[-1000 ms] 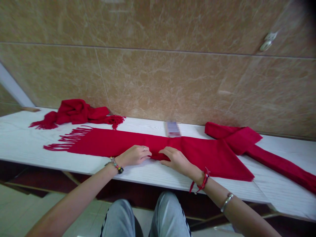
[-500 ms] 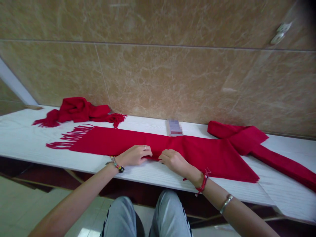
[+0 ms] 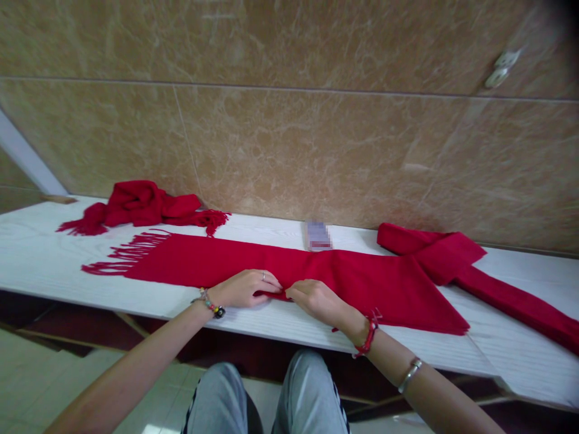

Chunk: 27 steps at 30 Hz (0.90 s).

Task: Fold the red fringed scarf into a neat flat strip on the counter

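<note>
A long red scarf (image 3: 217, 256) lies spread along the white tabletop (image 3: 36, 259), its fringe toward the left. At the scarf's near edge, my left hand (image 3: 248, 288) has its fingers curled round the cloth, lifting the edge a little. My right hand (image 3: 316, 299) pinches that same edge just to the right, so the two hands almost meet. The fingertips of both are partly hidden by the cloth and the hands themselves.
A crumpled red fringed scarf (image 3: 136, 204) rests at the back left. More folded red cloth (image 3: 446, 256) crosses the right side and runs off to the right edge. Behind the scarf lies a small flat blurred packet (image 3: 318, 235), near the marbled wall (image 3: 280, 157).
My right hand has moved slightly left and down, closer to my left hand. The near edge of the scarf between them is now gathered and raised a little.
</note>
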### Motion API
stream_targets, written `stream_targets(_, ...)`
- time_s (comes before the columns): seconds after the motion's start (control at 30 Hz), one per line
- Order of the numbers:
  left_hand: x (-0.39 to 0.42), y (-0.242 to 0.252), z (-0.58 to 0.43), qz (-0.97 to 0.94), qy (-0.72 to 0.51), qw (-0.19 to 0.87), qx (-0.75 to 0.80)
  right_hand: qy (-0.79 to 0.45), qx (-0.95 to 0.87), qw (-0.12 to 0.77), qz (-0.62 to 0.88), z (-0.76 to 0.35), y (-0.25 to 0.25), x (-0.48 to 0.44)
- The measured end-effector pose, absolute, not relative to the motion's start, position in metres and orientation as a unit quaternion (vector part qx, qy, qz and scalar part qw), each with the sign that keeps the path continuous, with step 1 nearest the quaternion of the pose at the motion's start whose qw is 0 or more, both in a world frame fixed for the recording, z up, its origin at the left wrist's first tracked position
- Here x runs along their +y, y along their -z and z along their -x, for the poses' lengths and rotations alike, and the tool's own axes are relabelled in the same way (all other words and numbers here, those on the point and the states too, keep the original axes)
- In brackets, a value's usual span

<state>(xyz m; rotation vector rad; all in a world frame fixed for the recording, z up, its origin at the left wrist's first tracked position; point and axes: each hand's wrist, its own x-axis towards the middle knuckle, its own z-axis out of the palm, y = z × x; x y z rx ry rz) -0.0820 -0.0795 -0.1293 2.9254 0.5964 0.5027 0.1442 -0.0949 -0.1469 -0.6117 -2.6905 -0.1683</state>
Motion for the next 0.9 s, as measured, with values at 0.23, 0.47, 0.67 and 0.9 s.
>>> stream_targets(0.23,-0.084,0.127,0.105,-0.954,-0.133,0.067,0.26,0.002,-0.956,0.206,0.211,-0.145,0.147,-0.094)
stream_targets(0.47,-0.099,0.115,0.098,-0.963,-0.079,0.086,0.245,-0.05,-0.947,0.247,0.199,-0.148,0.154,-0.09)
stream_targets(0.67,-0.096,0.12,0.135,-0.946,-0.036,0.061,0.317,-0.082,-0.944,0.242,0.209,-0.148,0.147,-0.094)
stream_targets(0.9,-0.108,0.128,0.192,-0.913,0.006,-0.013,0.408,-0.088,-0.95,0.208,0.217,-0.147,0.141,-0.099)
